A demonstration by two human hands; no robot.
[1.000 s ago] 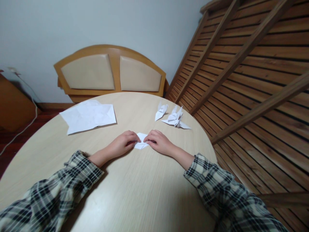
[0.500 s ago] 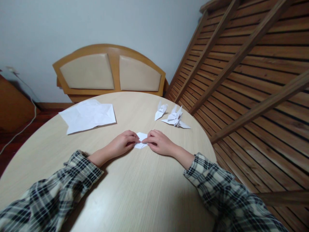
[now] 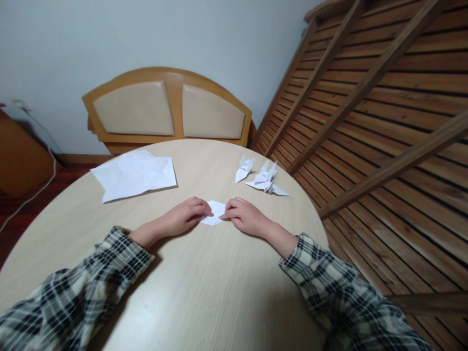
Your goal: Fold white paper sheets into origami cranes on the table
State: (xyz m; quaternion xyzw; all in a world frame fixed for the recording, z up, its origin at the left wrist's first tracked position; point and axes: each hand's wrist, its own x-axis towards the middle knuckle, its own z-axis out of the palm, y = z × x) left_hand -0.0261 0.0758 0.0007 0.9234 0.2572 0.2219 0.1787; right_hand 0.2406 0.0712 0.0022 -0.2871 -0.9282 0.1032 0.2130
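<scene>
A small piece of folded white paper (image 3: 216,208) lies flat on the table between my hands. My left hand (image 3: 185,215) is closed at its left edge, thumb and fingers pressed together on the paper. From the other side my right hand (image 3: 245,217) grips the right edge, its thumb and fingertips resting on the paper. Both hands partly cover the sheet, so its full outline is hidden. Folded paper cranes (image 3: 266,179) stand beyond my right hand, with another paper crane (image 3: 244,169) just left of them.
Creased white sheets (image 3: 135,176) lie at the table's back left. The round wooden table (image 3: 204,287) has a headboard (image 3: 179,109) behind it. Slatted wood (image 3: 365,131) leans along the right side. A white cable (image 3: 47,183) hangs at far left.
My hands have moved slightly apart on the folded paper, the right one shifting a little to the right, so more of the paper's middle shows. The cranes and sheets stay put.
</scene>
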